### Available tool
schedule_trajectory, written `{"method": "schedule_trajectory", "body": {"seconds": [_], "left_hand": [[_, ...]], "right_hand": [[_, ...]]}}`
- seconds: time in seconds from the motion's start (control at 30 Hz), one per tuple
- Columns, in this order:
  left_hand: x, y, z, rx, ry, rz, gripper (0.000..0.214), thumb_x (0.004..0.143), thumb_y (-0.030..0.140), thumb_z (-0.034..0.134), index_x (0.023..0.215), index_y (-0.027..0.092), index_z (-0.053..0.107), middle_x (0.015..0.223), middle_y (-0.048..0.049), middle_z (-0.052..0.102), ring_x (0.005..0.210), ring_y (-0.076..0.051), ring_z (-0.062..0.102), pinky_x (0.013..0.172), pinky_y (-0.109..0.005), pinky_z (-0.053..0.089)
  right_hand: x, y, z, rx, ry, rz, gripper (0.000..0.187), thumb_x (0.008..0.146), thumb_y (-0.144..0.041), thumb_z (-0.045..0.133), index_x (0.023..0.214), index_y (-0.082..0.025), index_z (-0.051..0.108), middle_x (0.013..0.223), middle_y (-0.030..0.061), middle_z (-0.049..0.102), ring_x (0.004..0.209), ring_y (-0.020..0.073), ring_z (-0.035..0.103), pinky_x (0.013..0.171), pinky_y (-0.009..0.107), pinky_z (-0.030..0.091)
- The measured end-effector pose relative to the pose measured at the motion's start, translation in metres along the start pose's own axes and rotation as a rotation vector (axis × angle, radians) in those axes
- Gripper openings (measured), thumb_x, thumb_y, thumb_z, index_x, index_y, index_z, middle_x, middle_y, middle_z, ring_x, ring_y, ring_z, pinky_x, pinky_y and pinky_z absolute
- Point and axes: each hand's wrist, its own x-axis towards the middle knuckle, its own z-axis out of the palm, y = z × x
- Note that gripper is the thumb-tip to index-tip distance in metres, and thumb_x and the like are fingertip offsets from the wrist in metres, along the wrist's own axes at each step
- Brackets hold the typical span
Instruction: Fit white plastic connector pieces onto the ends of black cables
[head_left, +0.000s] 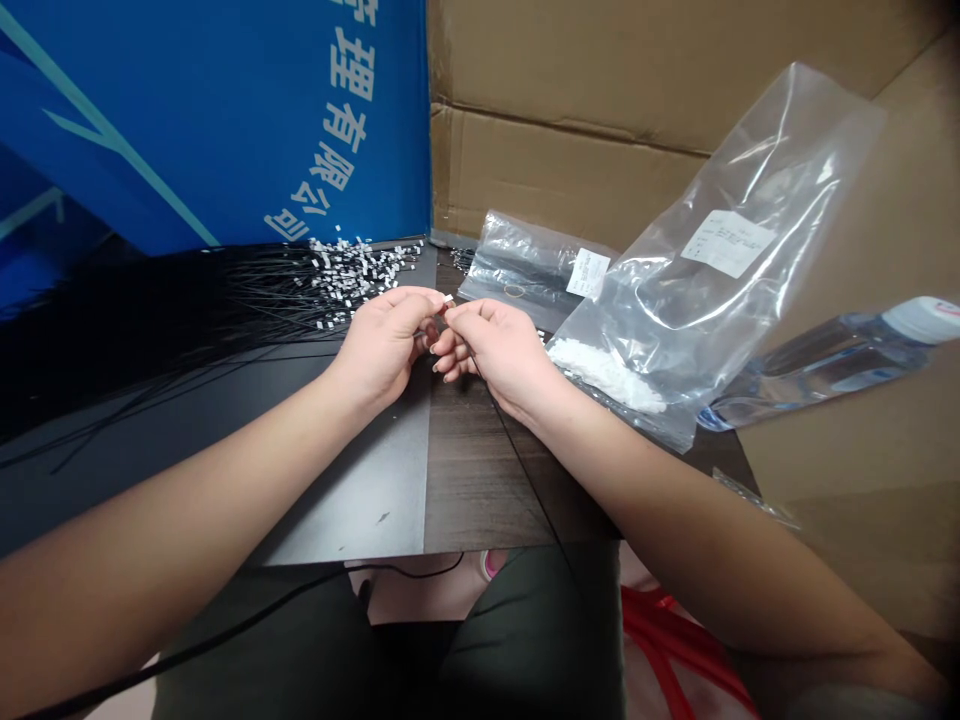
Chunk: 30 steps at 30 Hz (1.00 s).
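Note:
My left hand and my right hand meet over the middle of the dark table. Both are closed in a pinch. Between their fingertips sits a small white connector piece. A thin black wire runs from my right hand down toward the table's front edge. To the left lies a spread of black wires with several small white connectors at their ends.
A large clear plastic bag holding white pieces leans at the right. A smaller bag of dark parts lies behind my hands. A water bottle lies at far right. Cardboard walls and a blue panel stand behind.

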Motion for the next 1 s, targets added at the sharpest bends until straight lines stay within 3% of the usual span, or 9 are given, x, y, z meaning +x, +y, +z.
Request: {"method": "schedule_trajectory", "body": {"seconds": [0.33,0.83,1.0], "left_hand": [[-0.003,0.0002,0.001,-0.053,-0.108,-0.026,0.011,0.077,0.023,0.075,0.08,0.019,0.065,0.062,0.0035,0.053,0.051,-0.013,0.054,0.043,-0.027,0.047],[-0.0013,-0.0017,0.0002,0.044,0.023,0.047,0.01,0.073,0.022,0.077,0.08,0.017,0.071,0.068,0.0011,0.062,0.054,-0.011,0.055,0.047,-0.025,0.043],[-0.0007,-0.0026,-0.0001,0.048,0.011,0.061,0.011,0.073,0.023,0.077,0.08,0.018,0.071,0.069,0.0007,0.062,0.055,-0.011,0.055,0.048,-0.025,0.044]], "right_hand": [[0.0002,-0.0007,-0.0005,0.006,-0.008,-0.001,0.022,0.101,-0.019,0.059,0.078,-0.018,0.06,0.064,-0.0016,0.07,0.049,0.01,0.066,0.046,0.02,0.054],[-0.0012,-0.0028,-0.0019,0.013,-0.015,0.022,0.027,0.1,-0.024,0.065,0.074,-0.017,0.062,0.064,-0.0007,0.069,0.049,0.0099,0.066,0.046,0.02,0.054],[-0.0009,-0.0025,-0.0031,0.029,-0.023,0.034,0.026,0.099,-0.024,0.066,0.075,-0.018,0.061,0.064,-0.0008,0.069,0.049,0.01,0.065,0.047,0.021,0.054]]}}
